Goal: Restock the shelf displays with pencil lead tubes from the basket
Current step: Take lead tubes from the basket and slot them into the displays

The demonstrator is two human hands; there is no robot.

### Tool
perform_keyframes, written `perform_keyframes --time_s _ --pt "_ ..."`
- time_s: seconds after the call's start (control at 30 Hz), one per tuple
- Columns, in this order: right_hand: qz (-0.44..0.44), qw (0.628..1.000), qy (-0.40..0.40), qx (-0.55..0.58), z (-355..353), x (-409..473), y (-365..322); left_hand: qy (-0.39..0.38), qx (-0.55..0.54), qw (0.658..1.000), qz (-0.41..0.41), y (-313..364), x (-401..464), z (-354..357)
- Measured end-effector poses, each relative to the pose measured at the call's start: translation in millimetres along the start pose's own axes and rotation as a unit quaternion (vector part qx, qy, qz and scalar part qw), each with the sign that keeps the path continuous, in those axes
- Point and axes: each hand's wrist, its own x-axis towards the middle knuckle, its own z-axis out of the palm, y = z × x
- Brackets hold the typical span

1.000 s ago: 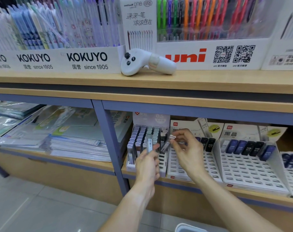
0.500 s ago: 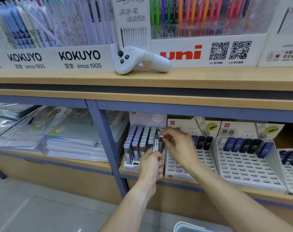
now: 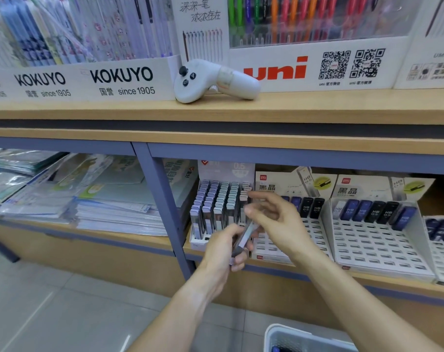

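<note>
Clear plastic lead tubes [image 3: 242, 241] sit gripped in the left hand [image 3: 224, 247]; right hand [image 3: 274, 219], fingers loosely spread, seems about to pinch one for the white display rack [image 3: 222, 212].

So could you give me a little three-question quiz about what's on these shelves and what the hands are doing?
1. True or false: the left hand holds a lead tube.
2. What lies on the top shelf between the KOKUYO and uni signs?
A. a stapler
B. a white controller
C. a roll of tape
3. Fill in: the white basket sits at the bottom of the view, on the ____.

Key
1. True. The right hand reaches to the tube's upper end; its grip is too blurred to judge.
2. B
3. floor
</note>
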Motion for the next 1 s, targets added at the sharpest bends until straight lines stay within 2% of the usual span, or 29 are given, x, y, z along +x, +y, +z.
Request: perform_keyframes --time_s 0.07,0.13,0.33,0.4,0.47,0.63,0.8,1.0 --pt "-0.012 0.999 -0.042 0.002 -6 -14 -1 -0.009 0.022 1.000 0.004 0 -6 -5" --pt "-0.007 0.999 -0.042 0.003 -13 -26 1 -0.013 0.025 1.000 0.007 -1 -13 -12" --pt "0.068 0.985 0.045 0.155 0 -62 16 -0.017 -0.059 0.998 0.006 -13 -31 -26" --pt "0.063 0.990 0.019 0.124 10 -71 19 0.011 -0.092 0.996 0.002 -15 -34 -26" --pt "0.055 0.996 -0.022 0.062 16 -72 21 0.027 -0.069 0.997 0.012 -17 -33 -28" --pt "0.043 0.998 0.016 0.033 12 -53 12 0.044 0.023 0.998 0.040 -19 -27 -28" --pt "-0.017 0.999 -0.006 -0.034 15 -34 3 0.044 0.073 0.993 0.078 -16 -25 -24" --pt "-0.085 0.989 0.114 -0.048 20 -17 -4 0.179 0.103 0.970 0.126 -15 -18 -34"
